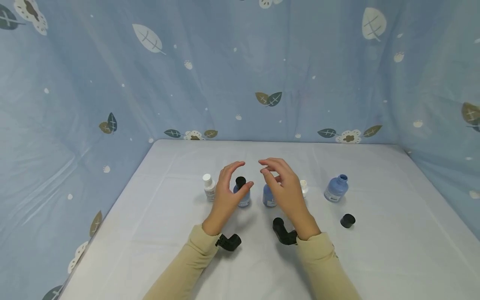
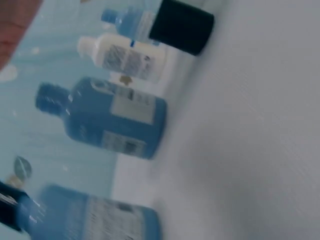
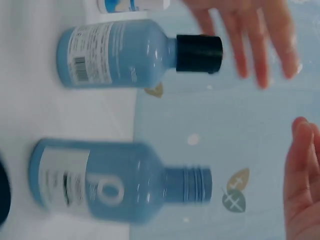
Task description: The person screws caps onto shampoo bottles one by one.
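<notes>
1. Hung along the back and both sides: blue cloth (image 1: 225, 62), printed with leaves, flowers and paw marks.
2. Spread out before it: table (image 1: 150, 233) under a white cover.
3. Reaching in from the near edge: beige sleeves (image 1: 193, 258).
4. Raised over the middle: left hand (image 1: 226, 199), thumb wide apart from gently curved fingers; opposite, right hand (image 1: 288, 191), fingers bent, with thumb and fingertips narrowly spaced. Only air between the two.
5. Upright near the hands: capped blue bottle (image 1: 244, 201), partly behind the left thumb in the head view; just beside it, open-necked middle blue bottle (image 1: 268, 196), partly behind the right hand. Cannot tell about contact with the capped one. Farther right, also open-necked: far blue bottle (image 1: 335, 190).
6. Worn at the wrists: black cameras (image 1: 283, 232).
7. Just left of the left hand: white-capped small bottle (image 1: 209, 189); partly hidden behind the right hand: second white bottle (image 1: 303, 188).
8. Fitted on the capped bottle: black cap (image 1: 241, 181); resting on the table, nearer than the far bottle: loose black cap (image 1: 348, 221).
</notes>
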Demonstrator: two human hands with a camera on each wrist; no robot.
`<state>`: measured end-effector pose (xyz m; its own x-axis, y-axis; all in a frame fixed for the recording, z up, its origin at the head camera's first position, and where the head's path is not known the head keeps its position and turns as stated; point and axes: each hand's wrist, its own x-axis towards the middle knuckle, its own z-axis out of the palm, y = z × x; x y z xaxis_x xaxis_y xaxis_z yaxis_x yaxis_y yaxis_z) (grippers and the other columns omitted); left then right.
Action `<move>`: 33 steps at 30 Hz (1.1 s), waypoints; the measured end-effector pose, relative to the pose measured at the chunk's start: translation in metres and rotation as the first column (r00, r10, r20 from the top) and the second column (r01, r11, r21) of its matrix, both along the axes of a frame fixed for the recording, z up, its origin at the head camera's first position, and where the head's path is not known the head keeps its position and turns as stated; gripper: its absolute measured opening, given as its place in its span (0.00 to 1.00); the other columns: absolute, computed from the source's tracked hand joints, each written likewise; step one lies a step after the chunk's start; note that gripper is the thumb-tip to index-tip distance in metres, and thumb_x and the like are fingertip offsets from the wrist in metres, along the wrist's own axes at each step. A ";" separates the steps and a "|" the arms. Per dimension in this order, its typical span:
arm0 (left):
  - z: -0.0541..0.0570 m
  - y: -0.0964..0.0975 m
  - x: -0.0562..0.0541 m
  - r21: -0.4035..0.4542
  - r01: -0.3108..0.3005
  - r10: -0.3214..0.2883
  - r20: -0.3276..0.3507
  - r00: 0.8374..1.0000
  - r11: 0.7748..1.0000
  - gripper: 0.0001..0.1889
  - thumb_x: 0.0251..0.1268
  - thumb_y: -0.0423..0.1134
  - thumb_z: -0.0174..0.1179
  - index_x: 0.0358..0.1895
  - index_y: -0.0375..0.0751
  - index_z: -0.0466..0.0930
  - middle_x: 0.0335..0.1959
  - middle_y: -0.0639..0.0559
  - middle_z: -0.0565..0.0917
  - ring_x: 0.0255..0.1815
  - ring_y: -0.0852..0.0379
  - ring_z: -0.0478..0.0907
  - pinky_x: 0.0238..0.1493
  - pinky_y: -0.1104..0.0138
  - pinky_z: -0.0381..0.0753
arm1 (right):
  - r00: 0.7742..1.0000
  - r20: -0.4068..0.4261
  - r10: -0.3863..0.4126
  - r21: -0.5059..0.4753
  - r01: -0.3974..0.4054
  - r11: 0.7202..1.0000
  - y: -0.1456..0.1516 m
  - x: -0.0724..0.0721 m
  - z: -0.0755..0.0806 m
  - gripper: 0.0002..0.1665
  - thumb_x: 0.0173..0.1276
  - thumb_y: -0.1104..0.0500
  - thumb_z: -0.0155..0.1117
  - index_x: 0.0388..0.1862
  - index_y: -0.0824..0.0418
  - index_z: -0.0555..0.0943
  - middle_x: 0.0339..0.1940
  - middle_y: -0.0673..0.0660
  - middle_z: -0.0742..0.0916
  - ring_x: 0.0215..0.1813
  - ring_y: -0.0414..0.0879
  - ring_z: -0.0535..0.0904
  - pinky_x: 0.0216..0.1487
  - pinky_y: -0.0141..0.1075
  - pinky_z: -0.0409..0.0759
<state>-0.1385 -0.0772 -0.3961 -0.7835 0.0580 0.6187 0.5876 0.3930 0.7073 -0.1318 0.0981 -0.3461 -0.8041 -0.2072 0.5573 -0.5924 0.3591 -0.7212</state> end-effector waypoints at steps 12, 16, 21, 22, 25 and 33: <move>0.038 0.038 0.039 0.185 0.184 -0.183 -0.023 0.983 0.965 0.18 0.60 0.26 0.52 0.55 0.31 0.67 0.53 0.41 0.71 0.54 0.49 0.68 0.56 0.56 0.66 | 0.873 0.442 0.205 -0.262 -0.093 0.961 0.048 0.016 -0.021 0.20 0.67 0.50 0.51 0.54 0.58 0.74 0.47 0.60 0.79 0.44 0.57 0.74 0.33 0.40 0.76; 0.030 0.052 0.045 0.199 0.204 -0.224 0.082 0.971 0.958 0.19 0.61 0.27 0.52 0.57 0.31 0.65 0.55 0.41 0.70 0.58 0.48 0.66 0.58 0.53 0.62 | 0.830 0.512 0.222 -0.251 -0.103 0.963 0.059 0.022 -0.033 0.22 0.67 0.49 0.52 0.54 0.61 0.73 0.46 0.60 0.79 0.44 0.53 0.75 0.34 0.41 0.77; 0.012 0.058 0.042 0.250 0.178 -0.240 0.245 0.939 0.952 0.22 0.64 0.33 0.51 0.61 0.43 0.62 0.60 0.53 0.66 0.64 0.56 0.58 0.62 0.55 0.56 | 0.795 0.552 0.251 -0.277 -0.109 0.955 0.066 0.026 -0.050 0.22 0.67 0.50 0.52 0.54 0.62 0.73 0.46 0.60 0.79 0.44 0.52 0.76 0.35 0.41 0.76; 0.008 0.059 0.040 0.257 0.166 -0.238 0.279 0.930 0.952 0.22 0.65 0.35 0.51 0.62 0.46 0.61 0.61 0.55 0.65 0.64 0.58 0.57 0.62 0.56 0.55 | 0.790 0.557 0.255 -0.282 -0.109 0.953 0.067 0.026 -0.053 0.22 0.67 0.50 0.52 0.54 0.62 0.73 0.46 0.60 0.79 0.44 0.52 0.76 0.35 0.41 0.76; -0.005 0.059 0.032 0.270 0.136 -0.230 0.357 0.905 0.953 0.23 0.65 0.38 0.50 0.63 0.51 0.59 0.62 0.58 0.64 0.65 0.62 0.55 0.63 0.58 0.55 | 0.781 0.567 0.261 -0.269 -0.124 0.955 0.067 0.028 -0.060 0.23 0.67 0.51 0.52 0.56 0.62 0.71 0.48 0.61 0.78 0.45 0.52 0.76 0.38 0.42 0.76; -0.022 0.064 0.015 0.188 0.112 -0.192 0.486 0.853 0.976 0.28 0.63 0.49 0.52 0.65 0.53 0.57 0.65 0.58 0.60 0.66 0.60 0.54 0.62 0.58 0.54 | 0.747 0.625 0.229 -0.213 -0.119 0.970 0.064 0.039 -0.056 0.21 0.65 0.61 0.55 0.57 0.63 0.70 0.53 0.61 0.76 0.51 0.54 0.74 0.44 0.40 0.75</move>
<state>-0.1231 -0.0134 -0.4186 -0.9774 0.1410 0.1578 0.1838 0.1956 0.9633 -0.0932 0.1625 -0.4023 -0.9403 -0.3379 -0.0395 -0.0131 0.1520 -0.9883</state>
